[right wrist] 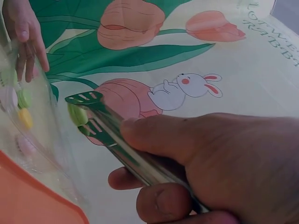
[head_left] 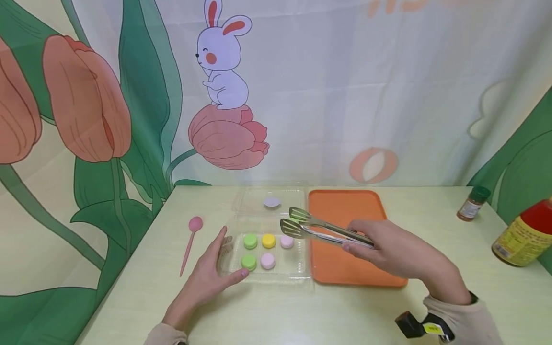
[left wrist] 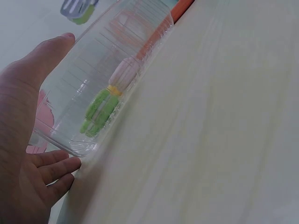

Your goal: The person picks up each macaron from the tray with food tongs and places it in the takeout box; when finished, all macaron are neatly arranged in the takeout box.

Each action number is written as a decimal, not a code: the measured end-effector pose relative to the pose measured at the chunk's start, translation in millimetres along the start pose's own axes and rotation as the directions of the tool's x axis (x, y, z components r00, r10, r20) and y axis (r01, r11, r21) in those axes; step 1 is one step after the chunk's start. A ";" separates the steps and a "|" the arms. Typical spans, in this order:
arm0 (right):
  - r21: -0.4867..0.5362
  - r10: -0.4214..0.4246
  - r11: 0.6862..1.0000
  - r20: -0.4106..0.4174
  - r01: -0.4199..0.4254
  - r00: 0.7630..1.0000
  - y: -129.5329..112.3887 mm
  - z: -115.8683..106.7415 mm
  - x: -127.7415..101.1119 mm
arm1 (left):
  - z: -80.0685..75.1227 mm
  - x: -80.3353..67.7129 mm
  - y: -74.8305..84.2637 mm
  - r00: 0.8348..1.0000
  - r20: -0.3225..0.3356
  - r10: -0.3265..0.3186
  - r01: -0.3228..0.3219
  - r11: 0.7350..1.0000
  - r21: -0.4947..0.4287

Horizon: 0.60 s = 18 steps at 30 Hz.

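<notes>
My right hand (head_left: 360,245) grips metal tongs (head_left: 321,231) over the gap between a clear plastic box (head_left: 297,274) and an orange tray (head_left: 340,207). The tong tips pinch a green macaron (right wrist: 77,115), held above the table. Inside the box lie two green macarons (head_left: 250,241), a yellow one (head_left: 269,240) and two pink ones (head_left: 268,260). My left hand (head_left: 215,268) lies flat with straight fingers against the box's front left corner. In the left wrist view its thumb (left wrist: 51,51) runs along the box wall (left wrist: 93,79).
The box's lid (head_left: 272,201) lies open behind it. A pink spoon (head_left: 189,242) lies left of the box. A spice jar (head_left: 473,203) and a red-capped bottle (head_left: 526,235) stand at the right edge. A printed curtain hangs behind the table.
</notes>
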State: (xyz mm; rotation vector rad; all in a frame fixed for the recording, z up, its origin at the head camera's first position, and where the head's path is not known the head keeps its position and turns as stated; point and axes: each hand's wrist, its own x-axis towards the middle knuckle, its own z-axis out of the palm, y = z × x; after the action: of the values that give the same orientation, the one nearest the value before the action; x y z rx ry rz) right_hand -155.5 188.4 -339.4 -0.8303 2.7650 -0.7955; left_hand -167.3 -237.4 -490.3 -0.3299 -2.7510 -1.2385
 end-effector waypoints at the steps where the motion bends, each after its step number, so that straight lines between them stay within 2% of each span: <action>1: -0.005 -0.005 1.000 0.007 0.005 1.000 -1.2 2.1 1.4 | -0.1 -0.1 0.1 1.000 0.000 -0.001 0.001 1.000 -0.001; 8: -0.028 -0.039 0.999 0.060 0.041 0.997 -4.8 14.0 7.8 | 1.6 0.8 -0.5 1.000 0.003 -0.007 0.008 1.000 -0.021; 18: -0.073 -0.031 0.996 0.127 0.041 0.991 -8.5 26.5 18.4 | -0.4 0.6 -1.3 1.000 0.000 -0.013 0.013 1.000 -0.010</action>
State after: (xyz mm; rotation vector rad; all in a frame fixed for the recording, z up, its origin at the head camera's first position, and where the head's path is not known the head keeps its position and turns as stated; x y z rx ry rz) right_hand -159.4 160.5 -357.2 -0.9130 2.6902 -0.6245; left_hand -168.2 -238.5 -490.9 -0.3143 -2.7521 -1.2560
